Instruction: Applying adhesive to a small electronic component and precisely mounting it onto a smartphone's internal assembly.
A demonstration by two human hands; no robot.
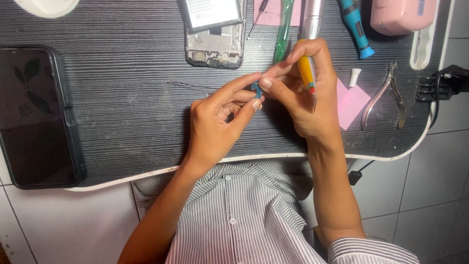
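Both hands meeting over the middle of the dark grey striped desk [122,98], just in front of the opened phone [215,39] lying back-up with its cover off

Left hand [220,122] pinching a tiny blue part [255,88] between thumb and fingertips; right hand [303,88] closed round a yellow-handled tool [308,73], its thumb and forefinger also touching the blue part

Blue part held in the air between the two sets of fingertips, a little below and to the right of the opened phone, not resting on the desk

Risks, as a judgement: so small a part, gripped only at the fingertips, could slip and drop to the desk or over its near edge into the lap of the striped shirt [244,220]; the tool tip, pointing down by the right palm, could scratch skin or the part if the grip shifts

Containers: opened phone shell holding its battery and exposed board; no tray or dish for loose parts to be seen beside it

Left of the opened phone, well apart, a black phone [39,117] face up; right of it a green-handled tool [282,29], a blue-handled screwdriver [356,27], a pink case [400,14], metal nippers [388,98] and a pink paper slip [351,102]
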